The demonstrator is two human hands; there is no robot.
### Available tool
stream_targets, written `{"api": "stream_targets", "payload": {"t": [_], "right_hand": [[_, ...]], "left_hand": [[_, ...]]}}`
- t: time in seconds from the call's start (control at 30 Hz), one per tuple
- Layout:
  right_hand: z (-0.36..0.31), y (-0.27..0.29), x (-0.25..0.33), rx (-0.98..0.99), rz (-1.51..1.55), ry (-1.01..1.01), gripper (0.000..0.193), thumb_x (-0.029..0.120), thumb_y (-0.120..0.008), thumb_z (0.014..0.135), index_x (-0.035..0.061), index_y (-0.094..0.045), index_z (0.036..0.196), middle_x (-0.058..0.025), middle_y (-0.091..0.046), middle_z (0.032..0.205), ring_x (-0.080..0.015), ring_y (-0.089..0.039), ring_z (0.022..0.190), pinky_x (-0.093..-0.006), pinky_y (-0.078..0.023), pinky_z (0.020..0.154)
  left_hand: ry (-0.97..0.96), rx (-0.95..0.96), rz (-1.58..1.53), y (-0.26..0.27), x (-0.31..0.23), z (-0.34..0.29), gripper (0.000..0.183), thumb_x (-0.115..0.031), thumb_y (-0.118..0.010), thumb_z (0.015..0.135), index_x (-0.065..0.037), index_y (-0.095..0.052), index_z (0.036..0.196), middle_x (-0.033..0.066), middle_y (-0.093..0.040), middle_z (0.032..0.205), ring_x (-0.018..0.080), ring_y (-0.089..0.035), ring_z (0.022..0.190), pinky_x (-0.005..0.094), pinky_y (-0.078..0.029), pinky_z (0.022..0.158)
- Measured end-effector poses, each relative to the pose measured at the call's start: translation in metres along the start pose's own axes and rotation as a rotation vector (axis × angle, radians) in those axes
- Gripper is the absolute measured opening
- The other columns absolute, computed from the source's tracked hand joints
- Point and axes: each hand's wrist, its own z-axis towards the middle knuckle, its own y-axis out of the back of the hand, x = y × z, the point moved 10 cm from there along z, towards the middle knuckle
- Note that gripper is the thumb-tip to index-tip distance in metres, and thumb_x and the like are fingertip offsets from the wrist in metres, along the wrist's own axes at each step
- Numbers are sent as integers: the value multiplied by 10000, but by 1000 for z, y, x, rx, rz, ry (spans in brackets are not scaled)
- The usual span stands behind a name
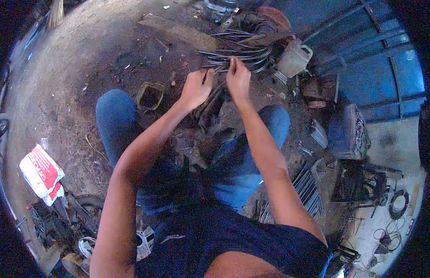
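Note:
Both my hands are in front of me, above the ground past my knees, close together but apart. My left hand (197, 89) has its fingers closed in a pinch; a thin dark strip shows between thumb and fingers, too small to name. To its right, my right hand (238, 79) is also closed, thumb against fingers at the top, and what it pinches is hidden. Just beyond them lies a pile of bent metal rods (245, 52), their ends pointing left. Below the hands, between my knees, a dark metal piece (210, 109) shows only in part.
A wooden board (178, 32) lies beyond my left hand. A cloudy plastic jerrycan (293, 59) stands right of the rods. Near my left knee sits a square tin (160, 89). Straight rods (308, 192) lie by my right elbow; a red-white bag (40, 172) is far left.

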Motion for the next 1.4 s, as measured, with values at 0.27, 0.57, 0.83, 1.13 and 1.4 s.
{"api": "stream_targets", "payload": {"t": [0.27,0.57,0.83,1.13,1.4], "right_hand": [[5,11,12,-66,73,68,217,132,-491,945,-26,-605,1039,-227,-637,992,-387,-629,892,-398,-500,727],[9,22,7,-173,128,138,195,76,-487,938,0,-604,1075,-240,-639,923,-348,-651,832,-370,-497,741],[-3,17,17,-133,96,195,199,89,-472,946,-16,-606,1049,-214,-647,953,-332,-653,805,-359,-494,713],[5,20,7,-118,142,21,239,119,-485,944,-19,-610,1094,-221,-649,1014,-356,-651,920,-364,-501,757],[-1,14,11,-141,136,134,239,127,-481,952,-20,-598,1100,-209,-647,1013,-345,-644,931,-353,-483,804]], "left_hand": [[-5,-40,-6,-2,-1,10,363,-224,-462,943,72,-577,767,259,-545,646,337,-541,536,432,-403,569],[-18,-40,-54,-3,-14,4,336,-203,-463,951,74,-584,805,231,-542,631,278,-556,550,407,-409,561],[2,-26,-103,-9,-7,0,361,-225,-466,958,76,-580,793,233,-543,619,226,-535,530,400,-407,550],[-64,-109,-119,1,-14,-2,388,-237,-466,960,71,-564,746,198,-522,584,196,-494,513,393,-394,534],[37,-91,-127,-4,1,2,377,-231,-482,958,50,-571,723,134,-516,543,153,-452,497,371,-371,504]]}}
